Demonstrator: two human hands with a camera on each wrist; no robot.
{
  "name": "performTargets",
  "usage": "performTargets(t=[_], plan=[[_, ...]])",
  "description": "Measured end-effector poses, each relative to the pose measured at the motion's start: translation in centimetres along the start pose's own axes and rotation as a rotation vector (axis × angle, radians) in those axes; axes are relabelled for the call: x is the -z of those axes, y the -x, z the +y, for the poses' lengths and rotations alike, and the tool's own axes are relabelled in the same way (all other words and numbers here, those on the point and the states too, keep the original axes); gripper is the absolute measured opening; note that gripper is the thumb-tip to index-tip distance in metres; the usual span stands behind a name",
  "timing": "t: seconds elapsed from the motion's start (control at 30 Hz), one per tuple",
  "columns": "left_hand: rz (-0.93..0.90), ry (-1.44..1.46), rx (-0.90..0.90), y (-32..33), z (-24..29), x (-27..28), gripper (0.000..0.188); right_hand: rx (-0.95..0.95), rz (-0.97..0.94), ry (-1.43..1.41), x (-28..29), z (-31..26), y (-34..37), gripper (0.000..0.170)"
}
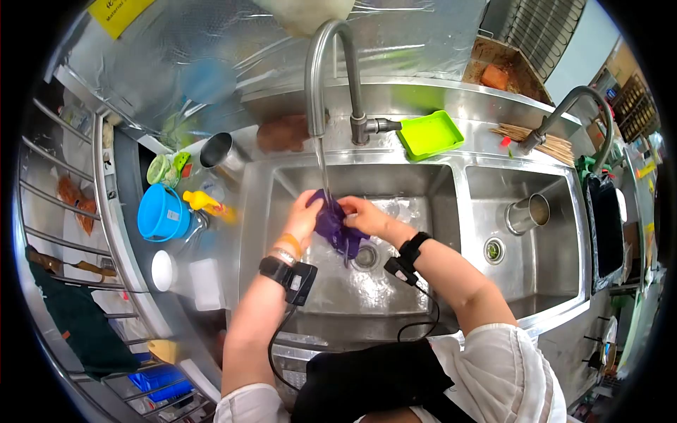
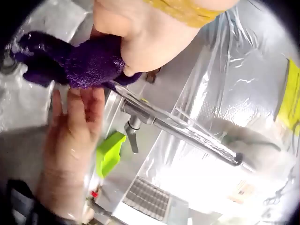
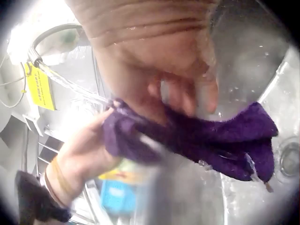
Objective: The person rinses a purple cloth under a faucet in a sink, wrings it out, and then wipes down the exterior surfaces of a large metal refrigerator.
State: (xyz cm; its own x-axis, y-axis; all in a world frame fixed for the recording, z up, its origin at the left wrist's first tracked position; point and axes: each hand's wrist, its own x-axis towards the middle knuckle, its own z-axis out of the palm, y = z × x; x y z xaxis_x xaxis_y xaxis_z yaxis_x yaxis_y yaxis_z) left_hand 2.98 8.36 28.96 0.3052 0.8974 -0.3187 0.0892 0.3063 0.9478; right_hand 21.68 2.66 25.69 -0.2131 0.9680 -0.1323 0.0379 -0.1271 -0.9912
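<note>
A wet purple cloth (image 1: 338, 227) hangs bunched between both hands over the left sink basin, under water running from the tall faucet (image 1: 315, 84). The left hand (image 1: 302, 220) grips its left upper end, thumb pressed on the fabric in the left wrist view. At the cloth's upper right edge, the right hand (image 1: 368, 217) pinches it with thumb and fingers; the right wrist view shows the other fingers (image 3: 187, 96) curled beside it. The cloth's lower end (image 3: 258, 145) dangles near the drain, dripping.
Right basin (image 1: 522, 275) holds a metal cup (image 1: 527, 213). Behind the basins stand a green tray (image 1: 431, 135), a second faucet (image 1: 599, 106) and wooden sticks (image 1: 543, 144). On the left are a blue bucket (image 1: 163, 213), yellow bottle (image 1: 204, 203) and steel container (image 1: 220, 151).
</note>
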Motion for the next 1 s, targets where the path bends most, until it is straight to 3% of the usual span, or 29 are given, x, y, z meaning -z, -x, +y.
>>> performTargets(t=[0.07, 0.1, 0.17, 0.2, 0.27, 0.37, 0.4, 0.43, 0.47, 0.53, 0.6, 0.7, 0.77, 0.8, 0.9, 0.93, 1.0], plan=[[-0.042, 0.115, 0.110, -0.2, 0.3, -1.3, 0.029, 0.077, -0.009, 0.063, -0.4, 2.5, 0.0, 0.073], [-0.021, 0.169, 0.158, -0.5, 0.0, -1.7, 0.026, 0.032, -0.058, -0.136, -0.5, 1.1, 1.3, 0.084], [0.022, 0.275, 0.255, -1.3, -0.9, -2.2, 0.024, 0.028, -0.046, -0.061, -0.9, -0.7, 2.8, 0.091], [0.123, 0.297, 0.284, 0.0, 0.8, -3.6, 0.033, 0.106, 0.060, -0.007, -1.5, 0.7, 2.8, 0.093], [0.081, 0.342, 0.251, -0.2, -0.1, -3.3, 0.033, 0.261, 0.270, 0.099, -3.0, 4.3, 1.7, 0.096], [0.012, 0.350, 0.233, 0.0, -1.7, -2.4, 0.026, 0.226, 0.311, 0.444, -3.9, 0.5, 2.2, 0.090], [0.037, 0.352, 0.230, 0.3, -1.8, -2.2, 0.025, 0.168, 0.329, 0.473, -4.0, -0.7, 2.4, 0.071], [0.066, 0.353, 0.227, 1.3, -0.5, -2.5, 0.024, 0.142, 0.265, 0.546, -3.7, -1.7, 2.4, 0.063], [0.243, 0.172, 0.298, 2.7, 0.7, -2.7, 0.023, 0.117, 0.199, 0.618, -3.2, -2.6, 2.1, 0.055], [0.164, -0.018, 0.300, 3.4, 1.4, -1.1, 0.024, 0.177, 0.132, 0.705, -2.4, -3.0, 1.3, 0.035], [-0.022, -0.127, 0.281, 3.4, 0.5, 0.8, 0.033, 0.141, 0.142, 0.549, -1.4, -3.2, 0.0, 0.031], [-0.057, -0.253, 0.059, 2.9, -0.7, 1.3, 0.037, -0.005, 0.131, 0.327, -0.8, -3.3, -2.1, 0.029], [-0.155, -0.220, 0.027, 4.7, 1.3, 0.7, 0.037, -0.041, 0.093, 0.158, -1.3, -3.9, -2.9, 0.029], [-0.203, -0.207, 0.012, 5.6, 1.9, 0.6, 0.038, -0.035, 0.026, 0.308, -1.4, -4.4, -3.4, 0.034], [-0.107, -0.154, 0.017, 5.8, 0.2, 2.2, 0.040, 0.159, 0.026, 0.581, -4.0, -4.6, -4.1, 0.036], [-0.014, -0.115, 0.061, 6.6, 0.4, 2.1, 0.034, 0.122, 0.015, 0.607, -4.6, -4.5, -4.3, 0.037], [-0.039, -0.137, 0.086, 6.6, 0.3, 3.4, 0.035, 0.173, 0.010, 0.578, -4.6, -3.7, -4.7, 0.037]])
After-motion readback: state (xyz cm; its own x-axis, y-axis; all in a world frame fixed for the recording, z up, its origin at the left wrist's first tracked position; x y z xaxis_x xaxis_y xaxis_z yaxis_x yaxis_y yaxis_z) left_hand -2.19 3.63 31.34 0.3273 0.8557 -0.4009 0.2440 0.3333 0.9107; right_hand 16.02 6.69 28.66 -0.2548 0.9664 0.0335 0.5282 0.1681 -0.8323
